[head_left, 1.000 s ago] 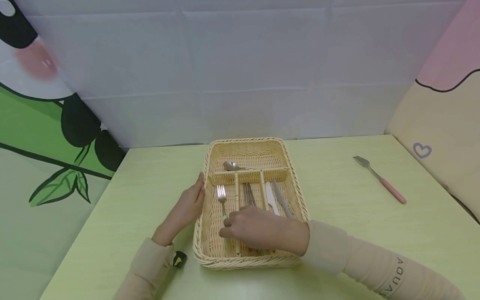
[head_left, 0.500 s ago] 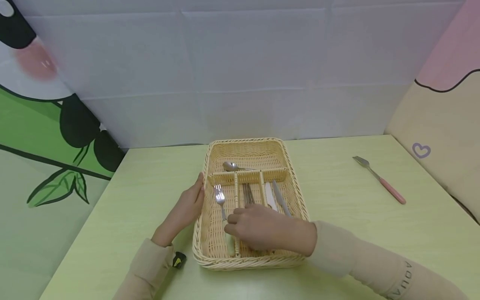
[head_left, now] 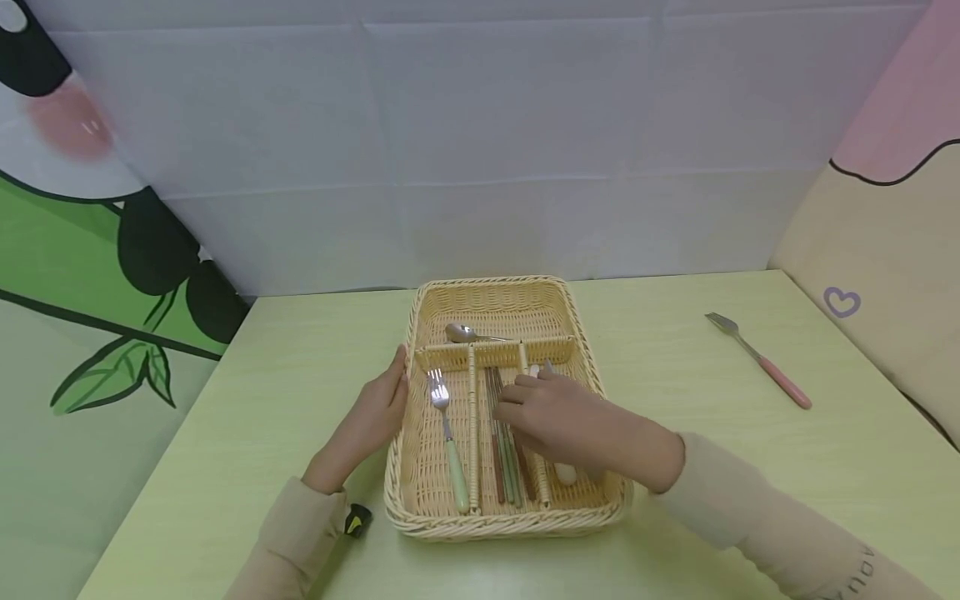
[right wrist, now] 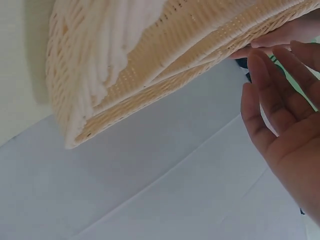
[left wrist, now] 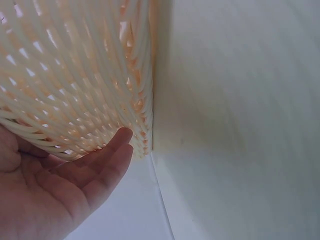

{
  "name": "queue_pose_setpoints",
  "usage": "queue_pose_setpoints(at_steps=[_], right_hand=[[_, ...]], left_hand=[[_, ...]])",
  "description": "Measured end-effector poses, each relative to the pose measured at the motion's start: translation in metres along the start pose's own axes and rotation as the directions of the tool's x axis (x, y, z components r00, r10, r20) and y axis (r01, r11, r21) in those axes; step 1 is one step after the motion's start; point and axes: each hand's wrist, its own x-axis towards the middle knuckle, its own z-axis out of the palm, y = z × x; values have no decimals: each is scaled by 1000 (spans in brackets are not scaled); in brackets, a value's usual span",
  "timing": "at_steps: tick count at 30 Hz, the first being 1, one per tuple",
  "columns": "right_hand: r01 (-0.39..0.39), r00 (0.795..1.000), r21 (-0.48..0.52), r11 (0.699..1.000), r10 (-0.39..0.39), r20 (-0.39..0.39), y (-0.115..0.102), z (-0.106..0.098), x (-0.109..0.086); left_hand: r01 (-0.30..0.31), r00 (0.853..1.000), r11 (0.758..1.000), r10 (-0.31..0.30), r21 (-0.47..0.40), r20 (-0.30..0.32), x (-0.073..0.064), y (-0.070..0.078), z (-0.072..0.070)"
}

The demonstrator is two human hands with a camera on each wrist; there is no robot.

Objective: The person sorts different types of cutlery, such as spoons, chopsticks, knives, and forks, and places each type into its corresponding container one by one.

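Note:
A wicker cutlery basket (head_left: 510, 527) with dividers stands mid-table. My left hand (head_left: 378, 408) rests along its left outer side; in the left wrist view its extended fingers (left wrist: 107, 165) touch the woven wall. Over the middle and right compartments hovers my right hand (head_left: 558, 417), its fingers loosely bent and holding nothing. A fork (head_left: 455, 475) with a green handle lies in the left compartment. Chopsticks (head_left: 512, 479) fill the middle one, partly hidden by the right hand. Of the knives in the right compartment, mostly covered, a pale handle (head_left: 566, 474) shows. A spoon (head_left: 461, 333) lies in the back compartment.
Another fork (head_left: 783, 383), with a pink handle, lies on the table (head_left: 675, 358) to the right. A pale wall cloth (head_left: 502, 150) closes off the back, and printed panels stand at both sides.
My right hand has let go of the green-handled fork, which now lies in the left compartment, and has moved right and slightly away from me. The left hand has stayed put.

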Motion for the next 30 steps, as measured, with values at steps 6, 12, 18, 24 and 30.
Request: queue_pose_setpoints(at_steps=[6,12,18,24,30], right_hand=[[-88,996,54,995,89,-30,17,0,-15],[-174,983,84,981,178,-50,36,4,-33],[-245,962,121,962,257,-94,56,10,-53],[-333,934,172,927,350,-78,74,14,-73],[-402,905,211,891,422,-59,90,15,-94]], left_hand=[[8,1000,1000,-8,-7,3,0,0,0],[18,1000,1000,-17,-15,15,1,-1,0],[19,1000,1000,-19,-15,17,0,0,0],[14,1000,1000,-14,-18,14,-1,1,-1],[11,1000,1000,-11,-15,9,-1,1,-1]])
